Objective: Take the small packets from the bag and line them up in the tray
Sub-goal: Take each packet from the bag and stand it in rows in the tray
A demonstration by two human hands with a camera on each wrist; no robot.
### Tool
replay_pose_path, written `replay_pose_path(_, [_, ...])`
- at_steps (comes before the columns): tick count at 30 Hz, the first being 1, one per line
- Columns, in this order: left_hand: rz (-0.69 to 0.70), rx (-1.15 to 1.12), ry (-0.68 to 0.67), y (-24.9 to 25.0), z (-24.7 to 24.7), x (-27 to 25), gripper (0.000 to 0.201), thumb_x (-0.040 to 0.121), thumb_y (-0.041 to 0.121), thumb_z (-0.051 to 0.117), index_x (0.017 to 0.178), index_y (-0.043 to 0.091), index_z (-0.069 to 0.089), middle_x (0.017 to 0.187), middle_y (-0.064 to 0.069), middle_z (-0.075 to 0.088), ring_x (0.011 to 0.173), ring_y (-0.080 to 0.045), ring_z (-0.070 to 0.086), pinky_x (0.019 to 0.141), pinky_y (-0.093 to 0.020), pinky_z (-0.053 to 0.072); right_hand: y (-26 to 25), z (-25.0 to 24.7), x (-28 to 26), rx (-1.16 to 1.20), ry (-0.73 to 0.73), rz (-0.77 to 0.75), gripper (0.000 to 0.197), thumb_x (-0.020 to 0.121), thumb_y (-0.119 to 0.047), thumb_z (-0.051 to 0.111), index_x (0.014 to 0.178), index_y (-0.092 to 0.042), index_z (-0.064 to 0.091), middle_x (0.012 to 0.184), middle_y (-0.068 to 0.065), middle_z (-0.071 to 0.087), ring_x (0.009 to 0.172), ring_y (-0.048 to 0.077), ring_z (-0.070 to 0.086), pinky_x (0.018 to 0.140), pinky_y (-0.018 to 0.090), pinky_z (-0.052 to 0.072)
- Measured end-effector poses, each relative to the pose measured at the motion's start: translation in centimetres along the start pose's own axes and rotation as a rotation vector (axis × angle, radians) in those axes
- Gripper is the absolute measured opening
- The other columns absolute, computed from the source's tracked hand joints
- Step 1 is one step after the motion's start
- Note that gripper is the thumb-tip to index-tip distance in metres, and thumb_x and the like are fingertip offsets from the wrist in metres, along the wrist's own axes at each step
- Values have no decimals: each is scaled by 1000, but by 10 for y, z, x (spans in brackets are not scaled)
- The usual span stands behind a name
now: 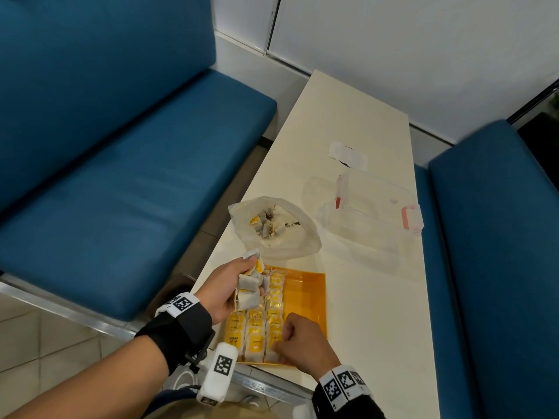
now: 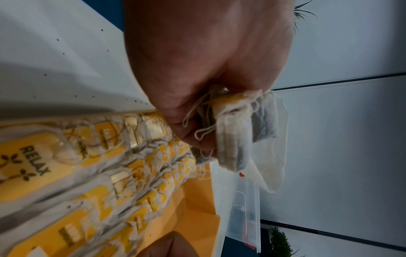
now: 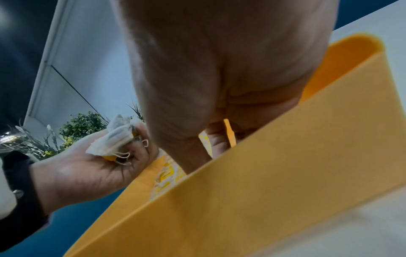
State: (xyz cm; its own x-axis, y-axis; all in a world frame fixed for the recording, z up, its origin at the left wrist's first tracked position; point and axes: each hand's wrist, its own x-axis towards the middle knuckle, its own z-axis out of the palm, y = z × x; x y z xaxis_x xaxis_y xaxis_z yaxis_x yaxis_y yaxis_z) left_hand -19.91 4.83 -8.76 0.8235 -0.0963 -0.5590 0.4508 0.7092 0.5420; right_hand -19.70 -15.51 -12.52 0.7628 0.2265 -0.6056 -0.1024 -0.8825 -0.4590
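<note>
My left hand (image 1: pixel 233 285) hovers over the tray's left side and grips a bunch of small white-and-yellow tea packets (image 1: pixel 249 293); the bunch (image 2: pixel 237 132) shows close in the left wrist view with strings dangling. The yellow tray (image 1: pixel 305 294) lies at the table's near edge with three rows of packets (image 1: pixel 257 331) laid flat. My right hand (image 1: pixel 279 347) reaches into the tray's front, fingers curled, pinching a packet at the near end of the right row. The translucent bag (image 1: pixel 290 246) lies open beyond the tray with more packets (image 1: pixel 267 226) inside.
A clear plastic box (image 1: pixel 372 207) with red clips stands to the right of the bag. A white wrapper (image 1: pixel 348 154) lies farther back on the cream table (image 1: pixel 363 313). Blue benches (image 1: pixel 121 176) flank the table on both sides.
</note>
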Motion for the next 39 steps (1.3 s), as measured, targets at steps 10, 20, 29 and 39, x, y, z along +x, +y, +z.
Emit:
replay_pose_path(10, [-12, -16, 3, -2, -1, 0, 20, 105, 27, 54, 111, 8, 53, 106, -21, 53, 63, -21, 68, 58, -27, 58, 4, 8, 3, -171, -8, -82, 23, 70, -16, 75, 67, -26, 55, 73, -11, 57, 70, 7, 54, 58, 21, 42])
replay_pose_path(20, [-55, 74, 22, -4, -4, 0, 35, 100, 32, 61, 123, 6, 62, 98, -22, 69, 69, -23, 69, 61, -31, 58, -25, -38, -6, 28, 270, -251, 9, 85, -25, 73, 80, -28, 65, 83, -8, 67, 77, 0, 61, 65, 9, 43])
replay_pose_path(29, [-59, 151, -95, -13, 5, -7, 39, 100, 38, 58, 132, 17, 65, 108, -24, 71, 88, -29, 67, 74, -35, 55, -61, -59, 4, 391, 204, -227, 18, 81, -26, 80, 82, -9, 73, 79, -2, 71, 75, 2, 65, 71, 19, 49])
replay_pose_path(39, [-44, 144, -76, -10, -3, -3, 39, 101, 35, 57, 124, 7, 69, 98, -20, 71, 79, -27, 68, 66, -33, 57, -73, -69, 5, 472, 341, -278, 10, 81, -8, 75, 76, -9, 66, 63, 3, 67, 59, 15, 65, 63, 29, 54])
